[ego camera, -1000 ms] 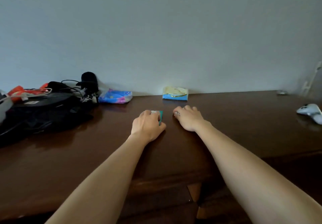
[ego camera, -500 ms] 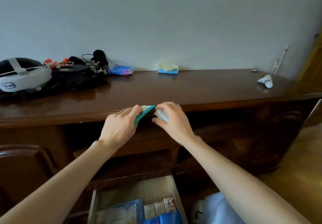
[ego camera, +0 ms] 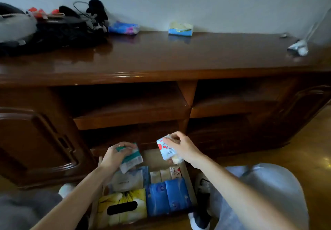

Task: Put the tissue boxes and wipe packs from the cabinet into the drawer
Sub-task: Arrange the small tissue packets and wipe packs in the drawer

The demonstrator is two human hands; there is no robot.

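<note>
While two soft crinkly packs lie on the glossy wooden cabinet (ego camera: 161, 57) top at 12 o'clock, left hand (ego camera: 114, 155) grips a green-striped pack (ego camera: 131, 159), right hand (ego camera: 180, 146) a red-dotted pack (ego camera: 165, 149), above the open drawer (ego camera: 188, 181).

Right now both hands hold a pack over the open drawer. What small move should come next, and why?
Probably lower the right hand and set its red-dotted pack into the bare back part of the drawer. The front is already filled by the yellow tissue box and blue packs.
</note>
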